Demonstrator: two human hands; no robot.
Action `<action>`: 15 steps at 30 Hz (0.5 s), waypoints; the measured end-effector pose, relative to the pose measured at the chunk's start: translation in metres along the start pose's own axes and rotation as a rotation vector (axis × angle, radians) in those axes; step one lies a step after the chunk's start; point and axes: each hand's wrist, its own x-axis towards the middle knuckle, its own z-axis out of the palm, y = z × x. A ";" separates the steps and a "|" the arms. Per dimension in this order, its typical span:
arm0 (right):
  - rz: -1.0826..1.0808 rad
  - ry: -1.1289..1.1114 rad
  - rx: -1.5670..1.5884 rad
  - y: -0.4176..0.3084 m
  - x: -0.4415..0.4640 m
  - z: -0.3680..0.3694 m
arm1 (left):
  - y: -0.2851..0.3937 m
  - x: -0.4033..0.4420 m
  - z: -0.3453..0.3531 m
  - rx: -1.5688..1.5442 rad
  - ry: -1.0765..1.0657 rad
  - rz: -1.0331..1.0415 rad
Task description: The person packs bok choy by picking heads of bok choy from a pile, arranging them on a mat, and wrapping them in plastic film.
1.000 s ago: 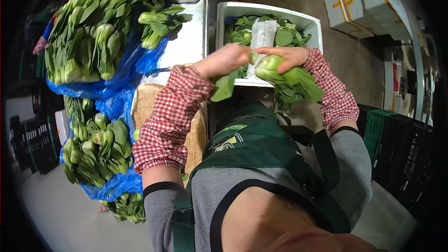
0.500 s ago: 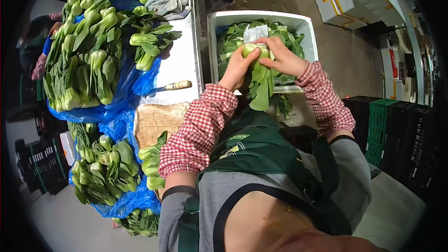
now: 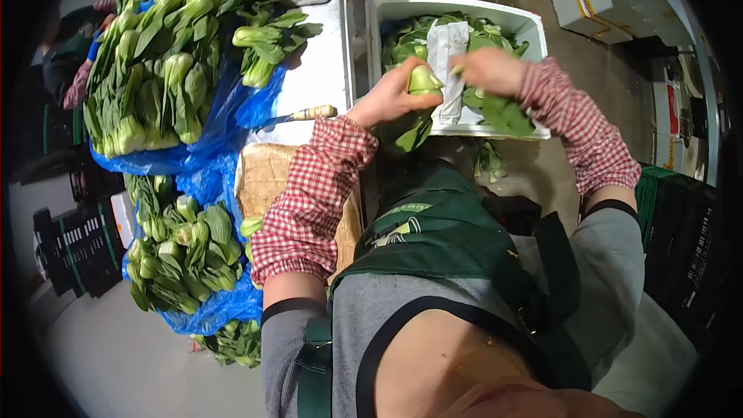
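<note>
Bok choy [image 3: 423, 83] hanging over the box [image 3: 539, 39]
In the head view, the left hand [image 3: 387, 98] is clamping it; apart, the right hand [image 3: 493, 72] (blurred, grip impossible to tell) is hovering beside a white packet [image 3: 446, 46]

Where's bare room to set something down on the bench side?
White tabletop, between loose bok choy and the metal edge, beyond the knife. Smaller: far end of the brown board, beside the left sleeve. Crowded: blue plastic under bok choy; foam box, full of greens.
</note>
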 end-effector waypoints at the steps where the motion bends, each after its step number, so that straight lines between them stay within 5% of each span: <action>1: 0.074 0.058 0.037 0.032 0.007 -0.003 | -0.003 -0.002 -0.001 -0.161 0.064 -0.048; 4: 0.185 0.157 -0.187 0.079 0.016 -0.008 | -0.004 -0.008 -0.002 -0.487 0.224 -0.133; 7: -0.193 0.611 -0.079 0.065 0.036 0.033 | 0.010 -0.003 -0.004 -1.206 0.274 -0.312; 9: 0.097 -0.099 0.761 0.010 0.041 0.012 | -0.001 0.002 -0.001 -1.074 0.243 -0.353; 11: -0.234 0.019 0.575 -0.002 0.057 0.039 | -0.011 0.010 -0.001 -0.786 0.172 -0.432; 15: -0.270 -0.253 0.796 -0.002 0.056 0.033 | -0.006 0.004 -0.021 -0.606 -0.180 -0.532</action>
